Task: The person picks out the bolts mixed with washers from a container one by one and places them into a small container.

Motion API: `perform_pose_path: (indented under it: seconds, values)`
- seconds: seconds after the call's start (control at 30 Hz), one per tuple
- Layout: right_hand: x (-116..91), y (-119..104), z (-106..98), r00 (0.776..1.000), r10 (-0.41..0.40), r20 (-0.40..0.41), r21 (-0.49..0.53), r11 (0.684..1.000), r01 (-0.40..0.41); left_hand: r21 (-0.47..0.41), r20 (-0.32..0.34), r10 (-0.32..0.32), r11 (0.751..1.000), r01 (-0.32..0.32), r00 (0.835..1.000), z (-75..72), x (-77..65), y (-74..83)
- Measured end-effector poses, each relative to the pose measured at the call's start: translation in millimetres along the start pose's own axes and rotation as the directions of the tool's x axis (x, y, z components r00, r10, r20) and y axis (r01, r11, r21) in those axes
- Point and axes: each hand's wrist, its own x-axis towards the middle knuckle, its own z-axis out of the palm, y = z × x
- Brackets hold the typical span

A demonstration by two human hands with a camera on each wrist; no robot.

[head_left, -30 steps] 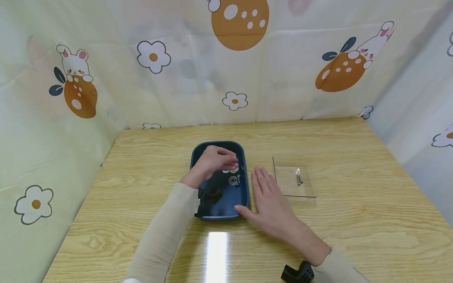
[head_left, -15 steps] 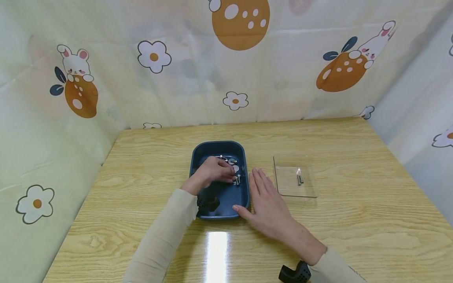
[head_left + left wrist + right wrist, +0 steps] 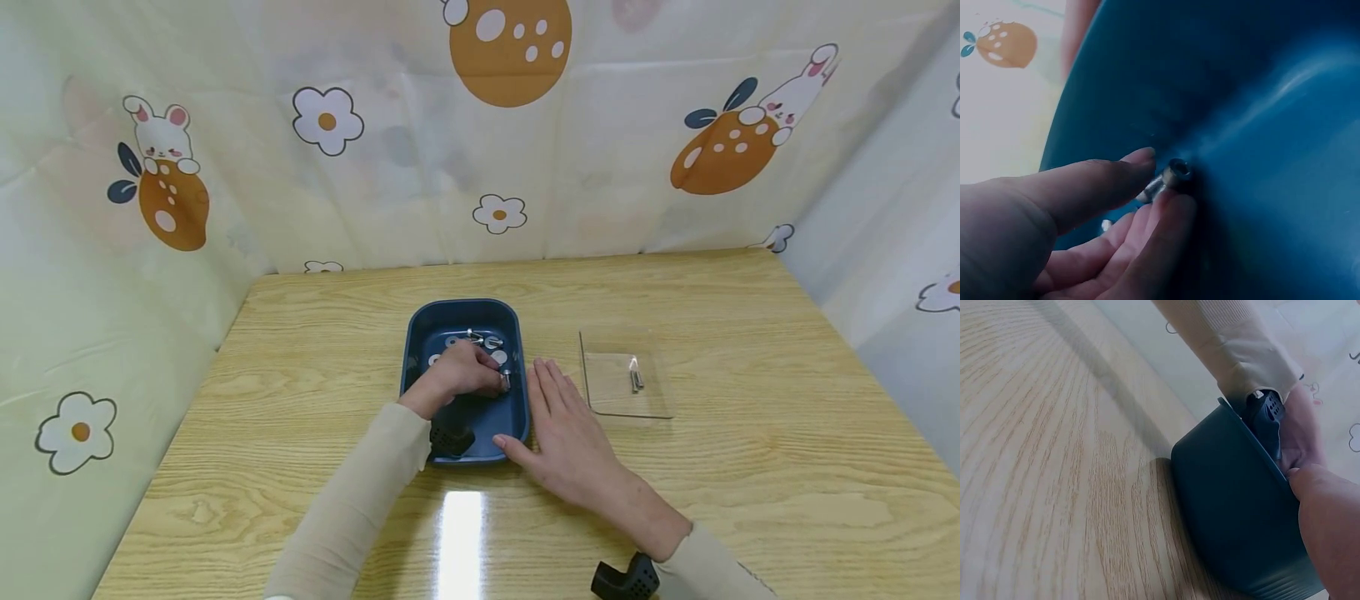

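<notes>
My left hand [image 3: 463, 371] reaches into a dark blue bin [image 3: 464, 458], fingers low near its right wall. In the left wrist view, a silver socket-head screw [image 3: 1177, 170] lies between thumb and fingertips, its hex recess facing outward. The left fingers are curled around it in a pinch. Flat along the outside of the bin's right wall lies my right hand [image 3: 566, 437], fingers straight, thumb [image 3: 1302, 478] at the rim. Several washers [image 3: 499, 357] and more screws [image 3: 476, 335] lie in the far half of the bin, partly covered by the left hand.
A clear square plate [image 3: 611, 400] lies on the wooden table [image 3: 750, 467] right of the bin, with silver screws [image 3: 637, 381] on it. A patterned curtain [image 3: 405, 192] borders the table at the back and sides. A black wrist camera [image 3: 626, 579] sits on the right wrist.
My left hand has moved down and nearer inside the bin, from over the washers to a screw by the right wall. The right hand has stayed nearly still against the bin.
</notes>
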Motion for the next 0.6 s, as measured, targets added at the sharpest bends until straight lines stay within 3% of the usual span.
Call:
perform_pose_path:
  seconds: [0.23,0.6]
  values:
    - [0.1,-0.2,0.5,1.000,-0.006,-0.003,0.012,1.000,0.007,0.080,-0.043,-0.002,0.997,0.006,0.999,4.4,1.9,2.7]
    - [0.5,-2.2,-0.2,1.000,-0.003,0.003,0.025,1.000,0.003,0.075,-0.044,-0.018,0.997,0.021,0.999,5.4,-0.1,4.8]
